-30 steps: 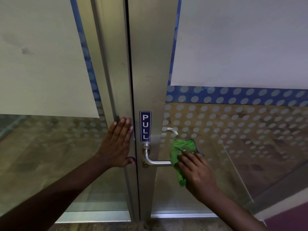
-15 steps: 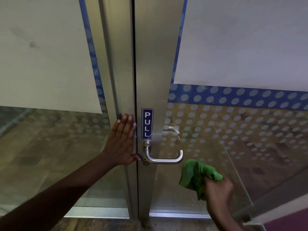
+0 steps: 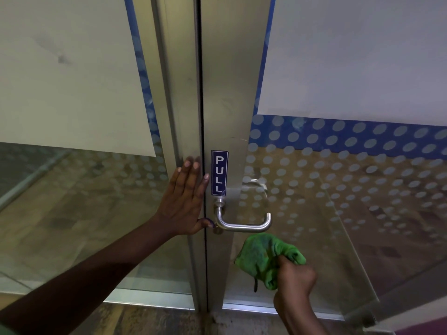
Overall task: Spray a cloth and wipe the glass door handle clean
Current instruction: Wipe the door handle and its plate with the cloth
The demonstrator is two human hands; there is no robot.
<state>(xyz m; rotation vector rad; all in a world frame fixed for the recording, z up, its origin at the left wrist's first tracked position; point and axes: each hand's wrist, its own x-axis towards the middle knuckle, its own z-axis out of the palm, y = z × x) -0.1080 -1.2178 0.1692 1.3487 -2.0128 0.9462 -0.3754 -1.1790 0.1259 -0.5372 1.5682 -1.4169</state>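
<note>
A silver lever handle [image 3: 243, 223] sticks out from the metal stile of the glass door [image 3: 350, 201], just below a blue PULL sticker [image 3: 219, 173]. My left hand [image 3: 185, 201] lies flat, fingers spread, against the neighbouring door frame left of the handle, the thumb tip close to the handle's base. My right hand [image 3: 294, 279] is below and right of the handle, bunched around a green cloth [image 3: 263, 257]. The cloth hangs a short way under the handle and does not touch it. No spray bottle is in view.
White paper sheets [image 3: 358, 56] cover the upper glass on both doors, above a blue dotted band [image 3: 338, 139]. A second handle [image 3: 256, 187] shows through the glass on the far side. The door's metal threshold [image 3: 242, 308] runs along the floor.
My right hand has come off the handle with the cloth, dropped below it, then eased up slightly. The handle is now uncovered. My left hand stays pressed on the frame.
</note>
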